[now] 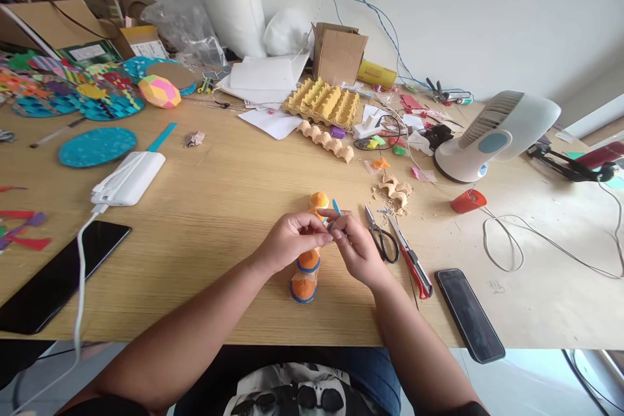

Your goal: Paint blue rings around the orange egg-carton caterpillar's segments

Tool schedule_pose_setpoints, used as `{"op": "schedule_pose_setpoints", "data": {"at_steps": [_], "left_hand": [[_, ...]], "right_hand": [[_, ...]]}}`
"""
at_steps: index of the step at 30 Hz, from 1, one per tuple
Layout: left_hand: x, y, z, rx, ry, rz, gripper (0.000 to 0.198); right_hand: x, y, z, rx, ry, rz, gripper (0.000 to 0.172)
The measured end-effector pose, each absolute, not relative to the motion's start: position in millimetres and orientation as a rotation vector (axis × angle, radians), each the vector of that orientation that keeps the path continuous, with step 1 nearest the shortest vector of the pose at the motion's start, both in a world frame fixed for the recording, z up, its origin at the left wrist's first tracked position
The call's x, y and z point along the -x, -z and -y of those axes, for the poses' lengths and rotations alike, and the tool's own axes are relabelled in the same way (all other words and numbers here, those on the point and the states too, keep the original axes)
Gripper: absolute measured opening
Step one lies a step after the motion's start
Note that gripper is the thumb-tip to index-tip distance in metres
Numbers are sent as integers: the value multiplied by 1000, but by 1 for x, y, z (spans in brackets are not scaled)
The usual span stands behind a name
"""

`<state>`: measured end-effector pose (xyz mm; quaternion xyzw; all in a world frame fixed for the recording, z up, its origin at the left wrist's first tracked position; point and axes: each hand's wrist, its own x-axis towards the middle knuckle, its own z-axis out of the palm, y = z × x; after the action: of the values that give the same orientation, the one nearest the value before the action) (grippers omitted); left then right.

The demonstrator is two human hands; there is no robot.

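Note:
In the head view my left hand (pixel 298 237) is closed in a pinch, its fingertips meeting those of my right hand (pixel 358 247). Out of my right hand's closed fingers sticks a slim blue modelling tool (pixel 337 207), tip upward. A small dark-blue bit shows where the fingertips meet; which hand grips it is hard to see. Just under the hands, a strip of egg-carton cups (pixel 304 288) coated in orange clay lies lengthwise, with blue bands around some cups. My hands hide its middle part.
Right of my hands lie scissors (pixel 381 234), a red utility knife (pixel 414 265) and a phone (pixel 470 313). Farther back are a cut carton piece (pixel 396 192), a yellow egg tray (pixel 341 107) and a white fan (pixel 487 136). A white power bank (pixel 129 179) sits to the left.

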<state>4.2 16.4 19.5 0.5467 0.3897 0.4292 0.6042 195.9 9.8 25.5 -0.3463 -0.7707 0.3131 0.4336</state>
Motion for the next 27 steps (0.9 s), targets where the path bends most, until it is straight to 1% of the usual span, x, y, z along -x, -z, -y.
{"op": "schedule_pose_setpoints", "data": {"at_steps": [5,13,18,21,23,27], "left_hand": [[-7,-19,-15,-1193,-1067,-913,24],[-12,-9,-11,-1736,-1356,-1111,17],[-12,-8,-11,-1912,-1415,-1154,16],[-12,-11,-12,-2054,-1388,-1178,14],[-11,-14,-12,-2198,-1294,-1204,11],[-10,-17,-11,-2494,-1115,-1133,23]], "right_hand": [[-195,-25,-10,874,-661,1951,15],[-187,-21,-7,1036,-430,1973,19],[-181,-13,-7,1071,-364,1936,22],[-182,-12,-7,1063,-318,1916,22],[-183,-14,-7,1030,-297,1898,21],[-186,-21,-5,964,-257,1928,17]]}}
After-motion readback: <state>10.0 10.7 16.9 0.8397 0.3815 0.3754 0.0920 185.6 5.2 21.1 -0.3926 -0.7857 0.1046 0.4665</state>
